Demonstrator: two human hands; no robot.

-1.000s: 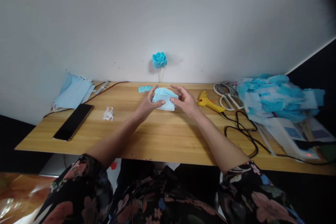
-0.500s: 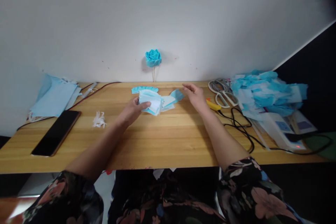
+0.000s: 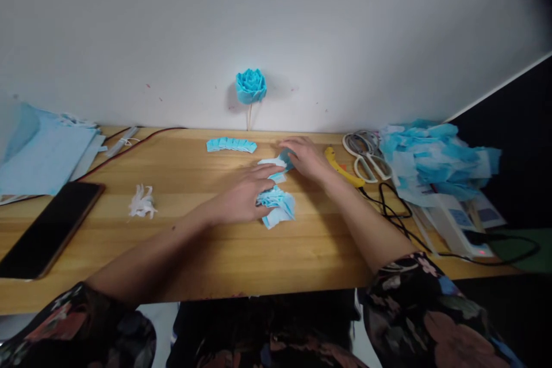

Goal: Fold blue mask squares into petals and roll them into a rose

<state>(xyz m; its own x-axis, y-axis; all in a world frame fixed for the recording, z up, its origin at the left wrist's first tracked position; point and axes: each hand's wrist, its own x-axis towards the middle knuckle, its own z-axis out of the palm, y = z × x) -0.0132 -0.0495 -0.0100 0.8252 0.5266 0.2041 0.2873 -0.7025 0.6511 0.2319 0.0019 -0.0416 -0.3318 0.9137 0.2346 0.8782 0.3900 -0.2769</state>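
My left hand [image 3: 244, 195] is low over the table. A bunch of layered blue-and-white mask-fabric pieces [image 3: 279, 207] sits between its thumb and index finger, while the other fingers stretch over loose white and light-blue pieces [image 3: 278, 175] lying behind. At the far side of these pieces is my right hand [image 3: 304, 156], its fingers curved around a blue fabric piece [image 3: 286, 157] with the thumb at its near side. The hand partly covers that piece. Behind them lies a pleated blue strip [image 3: 232, 144]. A blue fabric rose [image 3: 250, 86] on a thin stem leans against the wall.
Blue masks [image 3: 43, 149], a phone [image 3: 52, 230] and white scraps [image 3: 142, 201] lie to the left. On the right are a yellow hot-glue gun [image 3: 340, 168], white-handled scissors [image 3: 371, 168], a heap of blue fabric [image 3: 435, 155], black cables [image 3: 394, 213] and a power strip [image 3: 459, 230].
My left hand has come nearer and to the right with the bunch, fingers now reaching over the loose pieces. My right hand has moved left onto the blue piece. The view has shifted slightly.
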